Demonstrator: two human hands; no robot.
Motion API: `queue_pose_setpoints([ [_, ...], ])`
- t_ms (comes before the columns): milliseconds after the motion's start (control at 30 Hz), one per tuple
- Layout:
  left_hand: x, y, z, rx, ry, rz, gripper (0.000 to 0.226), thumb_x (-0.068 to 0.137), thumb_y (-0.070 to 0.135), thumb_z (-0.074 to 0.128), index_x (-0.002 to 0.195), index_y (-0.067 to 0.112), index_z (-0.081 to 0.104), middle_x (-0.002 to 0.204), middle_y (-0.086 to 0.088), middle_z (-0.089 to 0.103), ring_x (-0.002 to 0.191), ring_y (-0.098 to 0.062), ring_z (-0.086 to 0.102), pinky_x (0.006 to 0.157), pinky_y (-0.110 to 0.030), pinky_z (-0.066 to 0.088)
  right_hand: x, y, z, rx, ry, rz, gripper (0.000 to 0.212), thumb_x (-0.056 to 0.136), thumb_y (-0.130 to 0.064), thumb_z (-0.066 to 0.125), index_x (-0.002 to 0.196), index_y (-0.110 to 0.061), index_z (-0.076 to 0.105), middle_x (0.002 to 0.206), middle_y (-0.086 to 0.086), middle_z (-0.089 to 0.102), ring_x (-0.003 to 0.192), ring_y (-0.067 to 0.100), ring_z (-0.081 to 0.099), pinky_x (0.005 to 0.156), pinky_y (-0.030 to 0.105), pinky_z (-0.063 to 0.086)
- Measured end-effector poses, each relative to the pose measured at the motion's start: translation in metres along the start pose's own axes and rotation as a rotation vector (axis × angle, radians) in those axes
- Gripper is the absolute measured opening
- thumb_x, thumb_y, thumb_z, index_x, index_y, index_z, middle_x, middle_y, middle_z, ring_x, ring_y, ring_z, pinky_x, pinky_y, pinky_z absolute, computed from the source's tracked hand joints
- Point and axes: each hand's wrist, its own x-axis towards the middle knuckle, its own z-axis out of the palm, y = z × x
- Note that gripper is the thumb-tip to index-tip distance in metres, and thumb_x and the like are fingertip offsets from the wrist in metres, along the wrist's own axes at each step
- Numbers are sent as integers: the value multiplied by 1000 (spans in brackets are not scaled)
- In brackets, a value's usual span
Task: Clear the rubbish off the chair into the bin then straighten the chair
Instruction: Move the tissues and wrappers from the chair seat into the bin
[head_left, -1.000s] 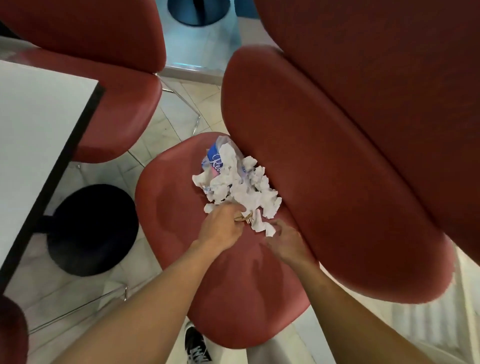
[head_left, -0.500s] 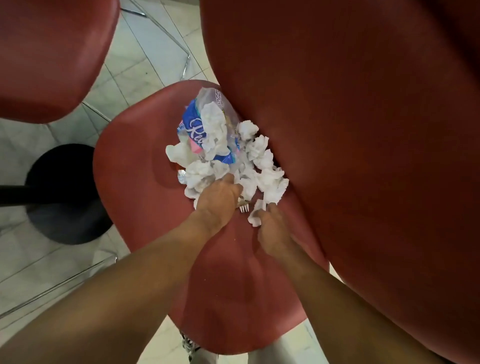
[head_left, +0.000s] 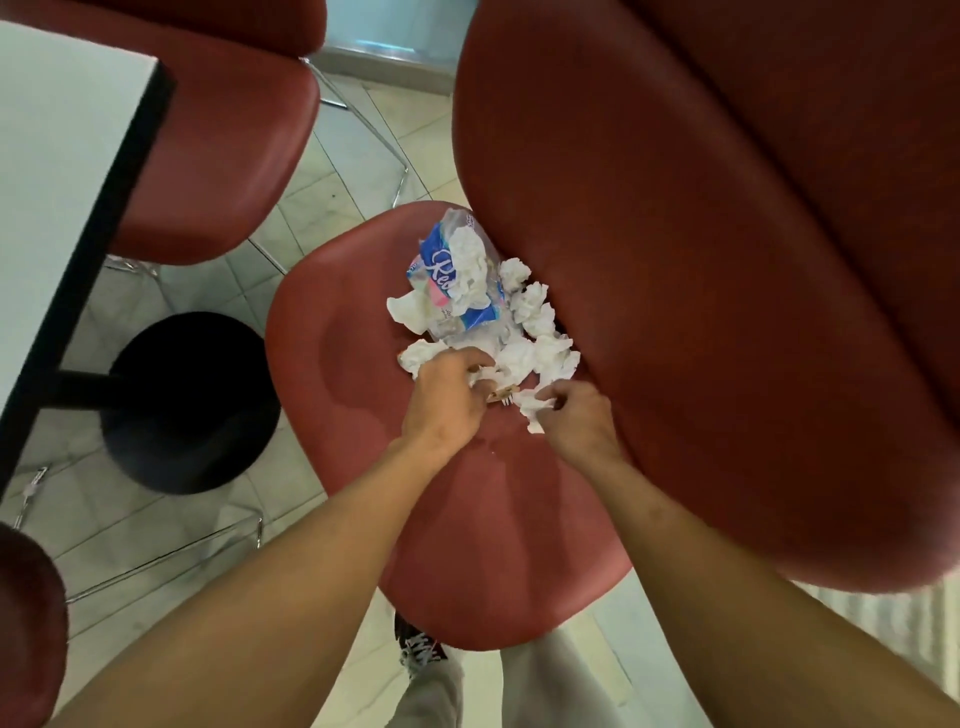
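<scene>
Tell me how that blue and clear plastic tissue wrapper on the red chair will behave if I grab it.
The tissue wrapper looks thin and crinkled, so it will probably crumple limply and weigh almost nothing. Crumpled tissues lie on and against it, so some may tumble off onto the chair seat as it lifts.

Open seat surface on the red chair left and near of the tissue pile; approach from that side unobstructed. Right and far side closed off by the chair backrest, with tissues lying right against it. Farther left, a white table edge and black pedestal base, well apart from the seat.
</scene>
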Motion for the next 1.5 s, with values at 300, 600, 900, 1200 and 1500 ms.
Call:
queue_pose_setpoints([
  [300,-112,-3,-63,-177,119,24,19,81,14,73,98,21,73,91,7,66,82,-10,60,71,-11,38,-116,-30,-6,80,117,-100,20,83,-8,65,101,-11,72,84,0,66,64,12,57,59,19,41],
  [600,-210,-44,-103,-129,155,135,16,76,15,72,90,22,72,92,3,69,82,-11,62,73,-19,45,-231,-29,31,110,161,-200,18,83,-6,61,97,-11,72,84,3,65,67,13,57,41,6,36],
  [900,-279,-80,-116,-183,192,102,13,76,10,70,82,22,71,80,8,69,71,-6,61,63,-14,44,-292,-19,56,104,124,-255,22,83,-5,61,101,-12,73,92,3,67,78,13,59,51,12,38],
  [1200,-359,-87,-108,-262,310,80,12,77,8,71,87,16,72,78,12,64,69,1,56,60,-3,41,-350,4,60,42,67,-369,21,83,-3,60,99,-11,72,85,1,65,73,11,59,46,5,37],
  [1500,-442,-125,-95,-340,397,-36,6,79,12,73,85,15,72,69,14,60,60,6,55,56,-4,40,-396,32,93,-25,-26,-412,21,84,-7,63,104,-10,71,85,2,65,73,12,59,61,17,45],
])
